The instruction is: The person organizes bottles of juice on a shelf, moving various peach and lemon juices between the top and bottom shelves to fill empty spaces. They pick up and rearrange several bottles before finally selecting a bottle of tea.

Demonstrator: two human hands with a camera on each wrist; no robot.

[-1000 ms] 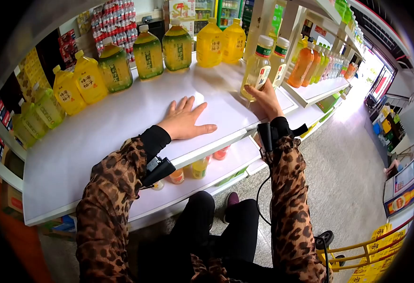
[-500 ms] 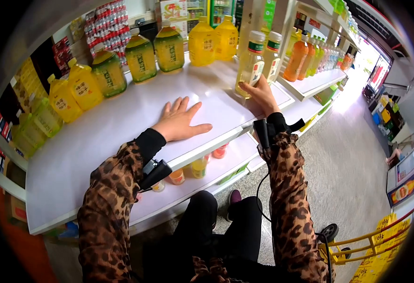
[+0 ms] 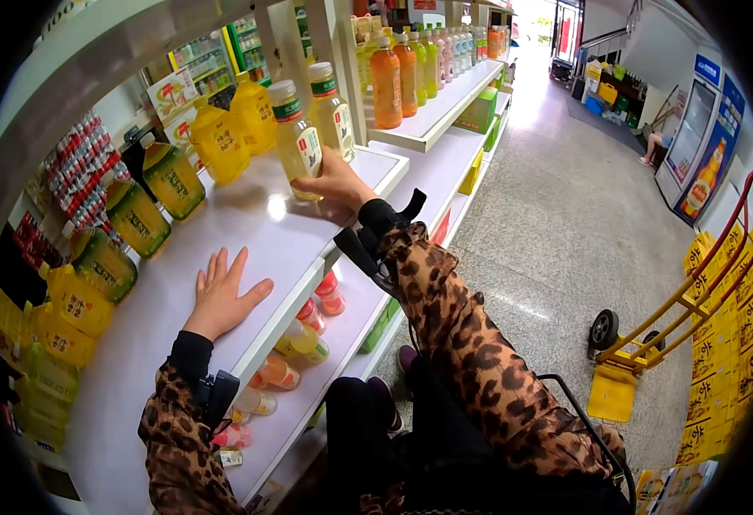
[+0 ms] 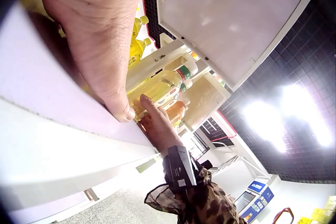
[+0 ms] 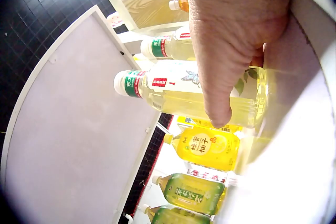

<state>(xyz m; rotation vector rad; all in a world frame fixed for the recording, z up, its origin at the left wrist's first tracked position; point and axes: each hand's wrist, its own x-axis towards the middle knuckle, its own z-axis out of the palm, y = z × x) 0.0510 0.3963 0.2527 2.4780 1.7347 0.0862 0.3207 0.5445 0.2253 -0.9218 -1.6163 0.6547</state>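
Observation:
My right hand (image 3: 339,182) grips the lower part of a clear bottle of pale yellow drink (image 3: 297,142) with a white cap and green band, upright on the white shelf (image 3: 179,292) near its right end. The right wrist view shows the thumb across that bottle (image 5: 178,103). A second bottle of the same kind (image 3: 332,116) stands right beside it. My left hand (image 3: 224,298) rests palm down on the shelf top, fingers spread, holding nothing. In the left wrist view my right hand (image 4: 159,124) is at the bottle (image 4: 157,86), beyond the left thumb.
Large yellow bottles (image 3: 219,142) and green-labelled bottles (image 3: 173,180) line the shelf's far edge. Orange bottles (image 3: 386,86) stand on the adjoining shelf. Cups and small bottles (image 3: 303,341) sit on the lower level. A yellow hand truck (image 3: 613,393) stands on the floor at right.
The head view has turned to the right, so the shelf and both hands appear further left. The right hand still grips the bottle, and the left hand still lies on the shelf.

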